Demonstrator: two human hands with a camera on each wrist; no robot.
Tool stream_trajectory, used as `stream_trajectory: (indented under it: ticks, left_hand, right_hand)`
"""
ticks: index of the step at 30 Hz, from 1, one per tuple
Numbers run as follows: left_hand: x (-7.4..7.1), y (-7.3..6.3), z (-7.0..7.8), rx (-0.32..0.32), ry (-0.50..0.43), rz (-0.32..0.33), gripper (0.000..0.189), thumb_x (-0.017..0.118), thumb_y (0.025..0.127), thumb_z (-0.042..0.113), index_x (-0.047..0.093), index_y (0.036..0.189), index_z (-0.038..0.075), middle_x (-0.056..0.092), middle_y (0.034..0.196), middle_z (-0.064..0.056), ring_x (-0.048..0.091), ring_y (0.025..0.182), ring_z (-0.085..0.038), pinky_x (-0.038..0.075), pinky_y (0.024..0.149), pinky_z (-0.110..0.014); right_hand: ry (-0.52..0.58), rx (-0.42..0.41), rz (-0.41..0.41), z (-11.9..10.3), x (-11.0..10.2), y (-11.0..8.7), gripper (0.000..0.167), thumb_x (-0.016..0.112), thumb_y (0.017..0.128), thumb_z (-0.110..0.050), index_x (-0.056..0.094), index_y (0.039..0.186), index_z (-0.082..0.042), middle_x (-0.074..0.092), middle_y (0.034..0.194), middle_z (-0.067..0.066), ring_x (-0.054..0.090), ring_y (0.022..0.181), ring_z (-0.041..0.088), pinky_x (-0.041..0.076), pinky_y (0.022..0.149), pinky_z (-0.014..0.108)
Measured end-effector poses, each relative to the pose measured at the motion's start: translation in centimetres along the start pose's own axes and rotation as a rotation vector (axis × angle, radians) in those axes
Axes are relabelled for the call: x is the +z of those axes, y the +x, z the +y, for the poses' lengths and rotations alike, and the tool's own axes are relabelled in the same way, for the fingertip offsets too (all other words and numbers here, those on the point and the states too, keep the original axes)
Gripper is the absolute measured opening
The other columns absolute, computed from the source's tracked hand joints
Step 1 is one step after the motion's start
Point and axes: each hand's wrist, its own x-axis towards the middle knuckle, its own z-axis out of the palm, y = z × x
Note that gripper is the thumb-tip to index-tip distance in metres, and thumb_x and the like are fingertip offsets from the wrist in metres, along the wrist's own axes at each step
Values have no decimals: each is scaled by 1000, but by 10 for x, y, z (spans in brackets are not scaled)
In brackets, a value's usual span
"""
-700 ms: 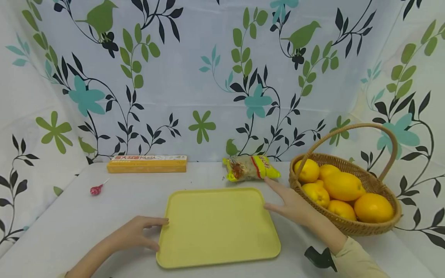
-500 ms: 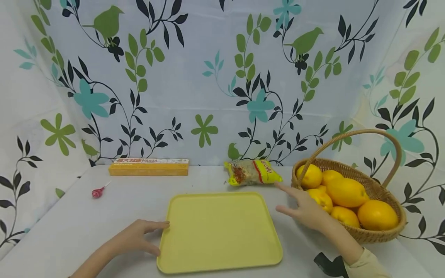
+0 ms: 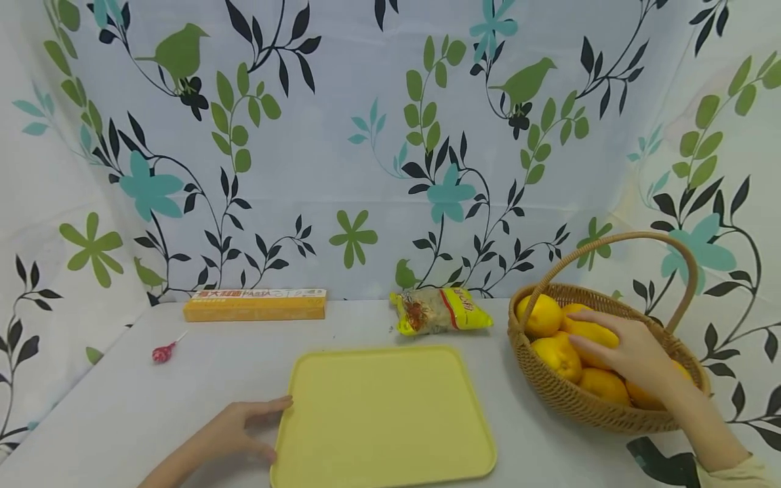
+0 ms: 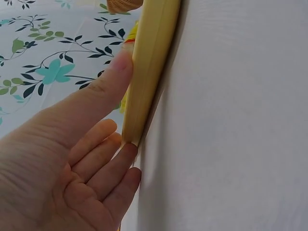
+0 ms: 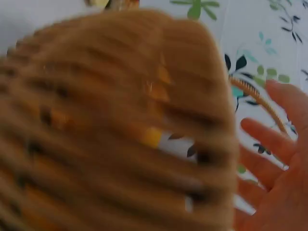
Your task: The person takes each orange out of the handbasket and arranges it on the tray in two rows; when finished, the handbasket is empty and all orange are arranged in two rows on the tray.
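A pale yellow rectangular tray [image 3: 384, 413] lies flat on the white table. My left hand [image 3: 228, 430] is at its left edge, fingertips and thumb touching the rim, as the left wrist view confirms along the tray's side [image 4: 149, 72]. On the right, a wicker basket [image 3: 549, 400] with an arched handle holds several lemons. My right hand [image 3: 628, 349] reaches over its rim, fingers spread above a large lemon [image 3: 586, 331], partly covering it. In the right wrist view the blurred basket weave [image 5: 120, 144] fills the middle, and the right hand's fingers [image 5: 269, 139] extend beyond the rim.
A yellow packet [image 3: 439, 312] with a clear window lies behind the tray. At the back left is a long orange box [image 3: 255, 306] marked PASTA, with a red lollipop [image 3: 163, 354] before it. A patterned cloth [image 3: 293, 169] hangs behind the table.
My right hand has left the tray's right side and moved right, over the lemons in the basket. The left hand stays at the tray's left edge. The head view has shifted slightly.
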Motion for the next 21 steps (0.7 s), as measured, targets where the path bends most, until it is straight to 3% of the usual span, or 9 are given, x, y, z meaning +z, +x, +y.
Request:
stream_trajectory:
  ticks: [2, 4, 6, 9, 14, 18, 21]
  left_hand:
    - [1, -3, 0, -13, -27, 2, 76, 77, 65, 33, 48, 127, 1, 46, 128, -15, 42, 114, -6, 39, 91, -42]
    - [1, -4, 1, -9, -51, 5, 76, 76, 66, 32, 46, 129, 0, 45, 130, -16, 44, 116, -14, 38, 91, -43]
    - [1, -4, 2, -14, -67, 2, 76, 76, 67, 31, 45, 130, 1, 43, 131, -16, 43, 117, -20, 37, 92, -44]
    - [4, -4, 1, -13, -93, -19, 75, 76, 68, 28, 44, 130, -1, 42, 132, -18, 43, 118, -17, 36, 93, -44]
    - [8, -6, -2, -9, -114, -29, 74, 76, 69, 27, 44, 130, -1, 42, 132, -18, 39, 115, -1, 37, 93, -40]
    - [8, -7, -2, 21, -72, -11, 75, 75, 69, 30, 44, 131, 0, 43, 131, -16, 39, 118, -9, 36, 96, -32]
    - [6, -7, -2, 31, -21, 13, 75, 75, 68, 33, 45, 130, 2, 45, 130, -13, 40, 118, -12, 36, 95, -27]
  right_hand:
    - [-22, 51, -38, 10, -6, 1, 50, 62, 84, -31, 50, 123, -2, 42, 127, 27, 27, 118, 49, 20, 88, 69]
    - [-45, 86, -77, 21, -9, 2, 62, 62, 83, -34, 41, 129, 1, 29, 133, 31, 11, 123, 52, 9, 88, 73]
    - [-66, 102, -102, 30, -8, 2, 71, 64, 81, -34, 34, 132, 5, 21, 135, 34, 4, 123, 54, 5, 88, 73]
    - [-74, 160, -146, 39, -5, -3, 78, 65, 80, -34, 28, 134, 8, 20, 134, 36, 12, 121, 54, 13, 88, 72]
    - [-107, 174, -130, 48, 3, -6, 75, 70, 76, -25, 32, 128, 14, 31, 125, 36, 29, 110, 52, 28, 86, 65]
    - [-173, 162, -104, 51, 3, -2, 76, 75, 69, -23, 37, 122, 17, 33, 118, 39, 31, 104, 54, 29, 83, 67]
    - [-198, 180, -87, 49, 2, 3, 77, 78, 64, -27, 40, 116, 16, 40, 110, 37, 39, 95, 50, 35, 78, 63]
